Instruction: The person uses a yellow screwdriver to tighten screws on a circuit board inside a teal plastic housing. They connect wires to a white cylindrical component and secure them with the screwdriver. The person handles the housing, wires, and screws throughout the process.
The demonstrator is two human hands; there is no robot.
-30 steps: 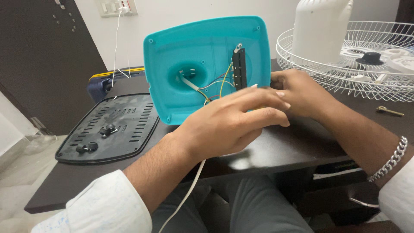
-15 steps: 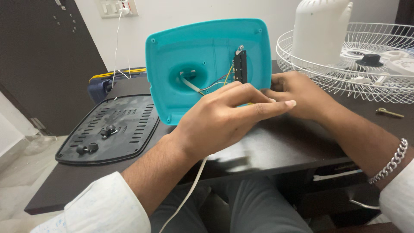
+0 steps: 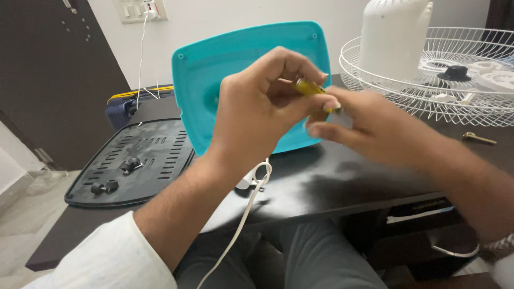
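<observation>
My left hand (image 3: 262, 104) is raised in front of a teal plastic fan base (image 3: 214, 64) that stands on edge on the dark table (image 3: 321, 182). Its fingers pinch a small yellow tool (image 3: 309, 88), likely a screwdriver handle. My right hand (image 3: 364, 126) is blurred just to the right, its fingers meeting the tool's tip. Both hands hide the wiring inside the teal base. A white cord (image 3: 251, 198) hangs below my left wrist and off the table edge.
A black vented bottom plate (image 3: 134, 163) with small wheels lies at the left. A white wire fan guard (image 3: 455, 80) and a white motor housing (image 3: 393, 37) sit at the back right. A brass bolt (image 3: 478, 139) lies near the right edge. A wall socket (image 3: 140, 9) holds a plug.
Both hands have lifted away from the inside of the teal base and come up toward the camera, now pinching the yellow tool between them. The base's wiring is covered from view.
</observation>
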